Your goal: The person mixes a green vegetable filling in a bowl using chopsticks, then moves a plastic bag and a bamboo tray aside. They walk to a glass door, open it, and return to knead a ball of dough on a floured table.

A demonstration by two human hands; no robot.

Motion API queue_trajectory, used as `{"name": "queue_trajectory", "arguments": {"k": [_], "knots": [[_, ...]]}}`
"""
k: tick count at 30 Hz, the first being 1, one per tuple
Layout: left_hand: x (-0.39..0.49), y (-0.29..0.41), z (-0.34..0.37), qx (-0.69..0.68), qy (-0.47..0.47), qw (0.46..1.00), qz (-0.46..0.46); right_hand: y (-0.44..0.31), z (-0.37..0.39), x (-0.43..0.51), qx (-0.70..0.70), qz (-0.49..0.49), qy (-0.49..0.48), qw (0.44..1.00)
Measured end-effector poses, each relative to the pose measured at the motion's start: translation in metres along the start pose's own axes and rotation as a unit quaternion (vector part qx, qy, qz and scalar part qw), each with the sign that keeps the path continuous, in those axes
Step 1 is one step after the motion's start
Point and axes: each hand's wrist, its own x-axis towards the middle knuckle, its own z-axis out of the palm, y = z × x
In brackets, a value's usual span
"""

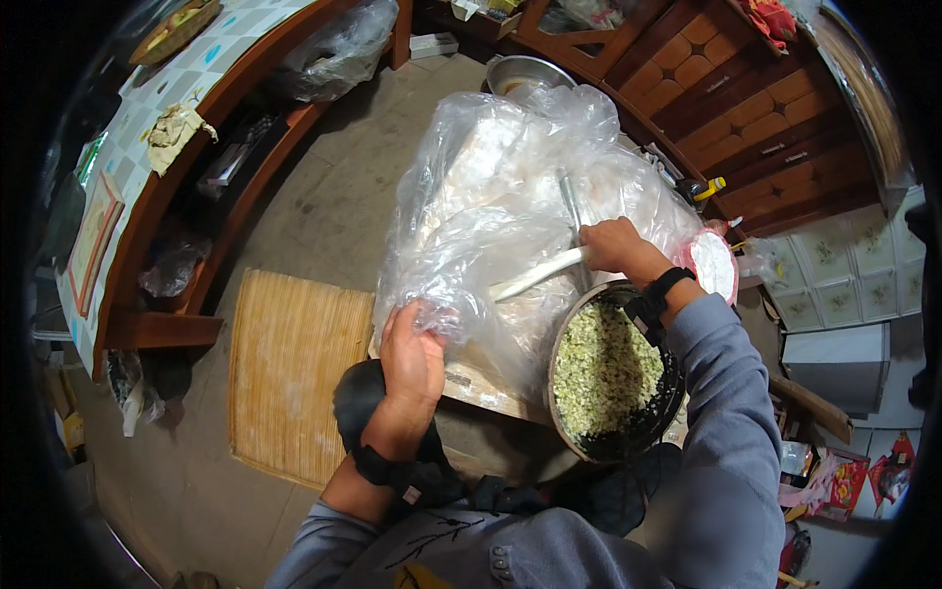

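Note:
My right hand (617,249) grips one end of a long pale strip of dough (541,275). The strip's other end lies at or under a large clear plastic sheet (471,213) over a floured board. The sheet's near left edge is bunched at the fingertips of my left hand (413,353), its fingers curled on it. Just beyond my right hand lies a metal rod (570,195), partly among the plastic. A dark round pot (557,412) with chopped pale green filling (607,368) stands beneath my right wrist.
A slatted mat (294,375) lies at left. A metal basin (531,68) stands beyond the plastic. An open pink bag of white powder (714,266) and a yellow-capped bottle (708,188) are at right. A table with a checked cover (173,88) curves along the left, wooden cabinets (743,103) at upper right.

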Motion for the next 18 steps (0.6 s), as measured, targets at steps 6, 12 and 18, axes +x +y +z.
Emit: {"name": "queue_trajectory", "arguments": {"k": [6, 12, 18], "knots": [[-0.003, 0.001, 0.005, 0.008, -0.001, 1.0, 0.007, -0.002, 0.008, 0.019, 0.071, 0.096, -0.057, 0.991], [-0.001, -0.002, 0.004, 0.017, 0.017, 0.999, 0.023, -0.009, 0.002, 0.019, 0.14, 0.184, -0.077, 0.97], [0.004, -0.007, -0.001, 0.03, 0.044, 0.998, 0.029, -0.024, -0.006, 0.001, 0.182, 0.217, 0.027, 0.959]]}}
